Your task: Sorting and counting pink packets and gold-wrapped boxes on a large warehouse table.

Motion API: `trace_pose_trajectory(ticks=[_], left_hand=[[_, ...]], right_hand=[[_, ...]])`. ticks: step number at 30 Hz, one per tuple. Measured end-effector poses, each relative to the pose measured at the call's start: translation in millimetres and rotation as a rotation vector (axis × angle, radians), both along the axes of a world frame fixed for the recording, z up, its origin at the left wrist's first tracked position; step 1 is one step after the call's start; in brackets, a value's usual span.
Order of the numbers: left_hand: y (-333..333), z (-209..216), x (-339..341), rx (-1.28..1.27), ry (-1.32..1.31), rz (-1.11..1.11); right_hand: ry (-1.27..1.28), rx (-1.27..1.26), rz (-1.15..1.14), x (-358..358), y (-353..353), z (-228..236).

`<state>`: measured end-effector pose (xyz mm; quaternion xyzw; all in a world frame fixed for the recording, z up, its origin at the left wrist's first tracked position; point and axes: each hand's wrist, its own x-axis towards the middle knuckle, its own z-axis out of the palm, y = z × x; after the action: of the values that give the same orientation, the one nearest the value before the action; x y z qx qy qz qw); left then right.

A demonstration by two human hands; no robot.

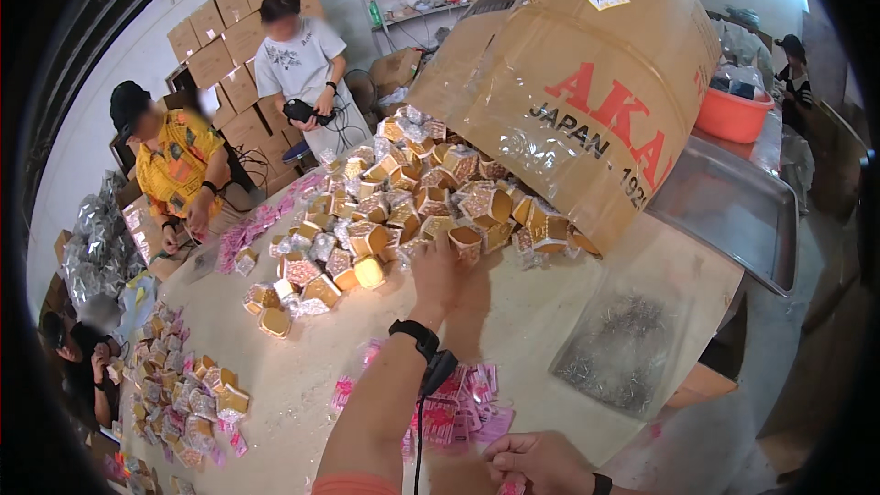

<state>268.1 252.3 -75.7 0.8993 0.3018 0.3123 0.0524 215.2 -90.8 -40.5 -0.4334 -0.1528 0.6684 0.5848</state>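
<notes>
Reaches with left hand (434, 268) to wrapped gold boxes (368, 238), impossible to tell whether open or gripping; pinches pink packet (511, 485) in curled right hand (543, 460).

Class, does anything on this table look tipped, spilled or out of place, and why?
The carton at back right is tipped, with wrapped pieces heaped loosely from its mouth across the table. That resembles a spill, though it may be deliberate.

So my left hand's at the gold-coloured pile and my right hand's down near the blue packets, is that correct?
Not quite: the head view shows pink packets, not blue. Your left hand is at the gold-coloured pile, your right hand down near the packets.
</notes>
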Motion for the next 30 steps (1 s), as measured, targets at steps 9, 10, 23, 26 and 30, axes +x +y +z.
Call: trace_pose_trajectory(ticks=[9,10,23,26,30], left_hand=[[-83.7,72.9,-125.3,-1.371,-0.973,-0.272],[-101.0,75.5,-148.8,-1.497,-1.053,-0.367],[-286.2,52.2,-315.5,-1.624,-1.515,-0.268],[-292.9,56.6,-328.7,-1.707,-1.594,-0.292],[-291.0,67.7,-329.9,-1.735,-1.619,-0.306]], right_hand=[[-0.009,-0.037,0.050,-1.6,2.6,-15.1],[0.016,-0.006,0.037,-4.2,-0.4,-21.4],[-0.711,0.517,-0.015,-93.9,-48.8,33.5],[-0.944,0.607,-0.001,-108.0,-54.1,52.9],[-1.114,0.749,-0.070,-119.7,-45.0,59.4]])
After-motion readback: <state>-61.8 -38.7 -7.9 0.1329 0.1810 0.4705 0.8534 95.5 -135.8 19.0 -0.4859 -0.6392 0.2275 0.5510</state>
